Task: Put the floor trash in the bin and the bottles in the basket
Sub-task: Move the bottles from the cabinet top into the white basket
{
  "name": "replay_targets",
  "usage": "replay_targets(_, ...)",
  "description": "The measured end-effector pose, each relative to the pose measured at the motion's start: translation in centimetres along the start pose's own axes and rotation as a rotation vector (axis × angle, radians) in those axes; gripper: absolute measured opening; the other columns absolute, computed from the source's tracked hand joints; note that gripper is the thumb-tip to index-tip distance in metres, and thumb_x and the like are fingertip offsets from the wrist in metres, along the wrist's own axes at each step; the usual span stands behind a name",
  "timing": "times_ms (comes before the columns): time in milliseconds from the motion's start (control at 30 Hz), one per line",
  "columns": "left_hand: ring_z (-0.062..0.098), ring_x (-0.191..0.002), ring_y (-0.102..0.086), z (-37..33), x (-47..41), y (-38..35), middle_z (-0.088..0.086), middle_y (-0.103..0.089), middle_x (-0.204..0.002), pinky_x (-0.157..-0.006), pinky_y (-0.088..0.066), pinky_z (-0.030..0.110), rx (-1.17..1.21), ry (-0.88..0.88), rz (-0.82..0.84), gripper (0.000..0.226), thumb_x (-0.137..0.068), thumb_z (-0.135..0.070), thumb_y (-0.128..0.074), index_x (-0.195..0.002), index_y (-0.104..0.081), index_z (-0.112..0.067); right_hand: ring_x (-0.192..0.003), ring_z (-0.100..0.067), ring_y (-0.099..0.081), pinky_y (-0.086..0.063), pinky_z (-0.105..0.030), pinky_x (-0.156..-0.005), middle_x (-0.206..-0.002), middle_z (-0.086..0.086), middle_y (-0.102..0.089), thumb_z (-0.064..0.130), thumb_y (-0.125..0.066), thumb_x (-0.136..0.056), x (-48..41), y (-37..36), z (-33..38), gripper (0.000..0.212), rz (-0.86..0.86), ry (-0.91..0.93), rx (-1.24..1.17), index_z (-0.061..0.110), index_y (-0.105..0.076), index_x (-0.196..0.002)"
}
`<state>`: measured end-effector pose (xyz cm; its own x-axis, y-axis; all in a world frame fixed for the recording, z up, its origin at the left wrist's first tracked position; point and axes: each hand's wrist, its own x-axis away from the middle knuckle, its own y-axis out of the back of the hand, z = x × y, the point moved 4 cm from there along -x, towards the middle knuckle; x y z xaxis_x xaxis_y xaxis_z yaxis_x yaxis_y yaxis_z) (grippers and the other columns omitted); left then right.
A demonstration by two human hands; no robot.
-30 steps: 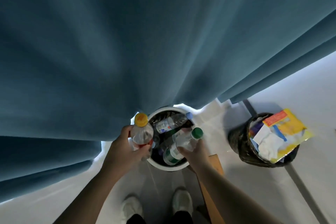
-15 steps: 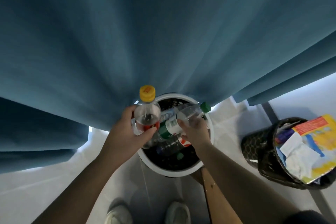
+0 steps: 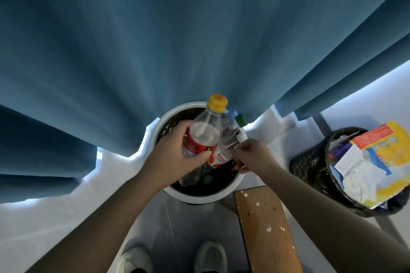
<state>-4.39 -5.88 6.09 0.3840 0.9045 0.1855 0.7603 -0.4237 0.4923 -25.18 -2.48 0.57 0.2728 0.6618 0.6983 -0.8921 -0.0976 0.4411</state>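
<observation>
Gripping yellow-capped bottle [image 3: 205,137], left hand [image 3: 175,158]; right hand [image 3: 255,158] pinches green-capped bottle [image 3: 234,135].

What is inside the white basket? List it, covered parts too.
Visible in the white basket: clear bottle, green cap, red-and-white labelled bottle. The left hand with its yellow-capped bottle and the right hand with a green-capped bottle cover the rest, bottom included.

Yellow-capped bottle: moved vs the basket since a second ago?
Yes. The yellow-capped bottle, gripped by the left hand, shifted from the left rim of the basket to over its opening.
</observation>
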Motion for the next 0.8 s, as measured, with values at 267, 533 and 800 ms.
replay_targets(267, 0.011, -0.115, -0.049, 0.5, 0.3, -5.4, -0.012, -0.044, -0.132, -0.089, -0.049, 0.033, -0.379, -0.067, 0.152, 0.072, -0.073, -0.054, -0.067, -0.134, -0.033, -0.035, -0.062, -0.022, -0.065, -0.057, -0.028, -0.053, -0.078, -0.012, -0.065, 0.007, -0.048, -0.096, 0.6, 2.3, -3.9, 0.012, -0.001, -0.041, -0.253, 0.001, -0.056, -0.102)
replay_targets(533, 0.017, -0.125, -0.042, 3.8, -0.6, -9.0, -0.005, -0.037, -0.141, -0.096, -0.044, 0.036, -0.717, -0.069, 0.208, 0.078, -0.081, -0.048, -0.063, -0.145, -0.022, -0.031, -0.088, -0.024, -0.063, -0.057, -0.033, -0.066, -0.1, -0.011, -0.06, 0.017, -0.043, -0.1, -0.8, 2.7, -4.3, 0.017, -0.057, -0.086, -0.388, 0.012, -0.06, -0.104)
replay_targets(800, 0.019, -0.102, -0.053, 5.8, 1.6, -5.0, 0.001, -0.053, -0.112, -0.085, -0.047, 0.038, -0.65, -0.044, -0.167, 0.045, -0.083, -0.052, -0.04, -0.108, -0.056, -0.018, -0.104, -0.021, -0.055, -0.045, -0.033, -0.088, -0.112, -0.003, -0.057, 0.021, -0.05, -0.097, -1.8, 1.9, -3.7, 0.029, -0.047, 0.002, -0.195, 0.013, -0.054, -0.125)
